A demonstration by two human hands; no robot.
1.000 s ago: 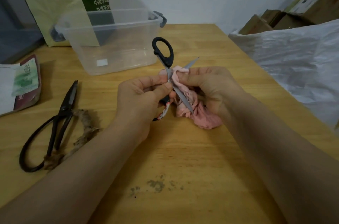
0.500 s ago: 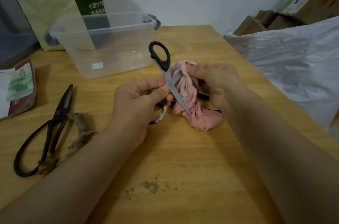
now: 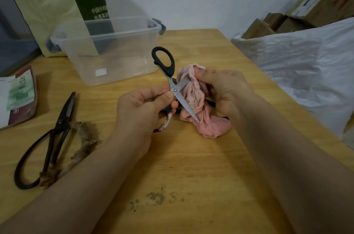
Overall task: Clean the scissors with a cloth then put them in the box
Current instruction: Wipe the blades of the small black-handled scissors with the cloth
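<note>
Box behind scissors; cloth right, seemingly touching.

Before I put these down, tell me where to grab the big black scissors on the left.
Take the big black scissors by the twine-wrapped handle loop, coming from above on the near side. They lie flat on the table, blades closed and pointing away toward the clear box, so the handles sit nearest you, clear of the tips, and the twine probably gives a less slippery hold.
</note>
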